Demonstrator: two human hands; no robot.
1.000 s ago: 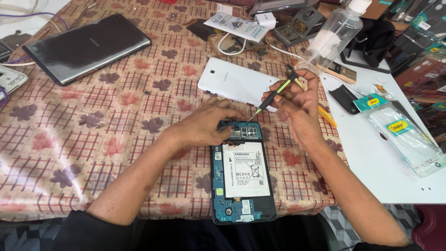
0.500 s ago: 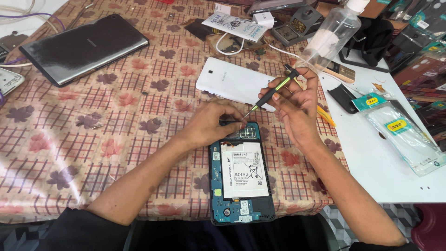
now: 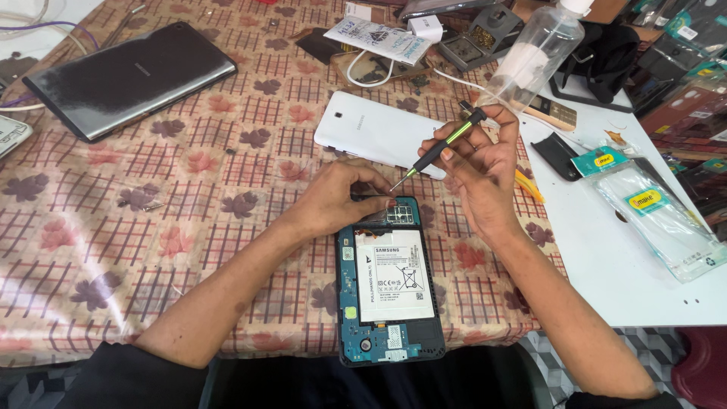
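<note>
An opened tablet [image 3: 390,284] lies back-up at the table's near edge, showing its blue circuit board and a white battery. My left hand [image 3: 341,198] rests on the tablet's top end, pinching thin tweezers that point right over the board. My right hand [image 3: 481,170] hovers just right of the top end, gripping a black and green screwdriver [image 3: 443,145]. The screwdriver slants down-left, its tip close to my left fingertips.
The tablet's white back cover [image 3: 375,132] lies just beyond my hands. A dark tablet [image 3: 129,79] sits far left. A clear spray bottle [image 3: 534,57], cables, small boxes and packaged screen protectors [image 3: 655,212] crowd the back and the white table at the right.
My right hand has lowered the screwdriver tip towards the tablet's top end. My left hand has stayed on the top edge with the tweezers.
</note>
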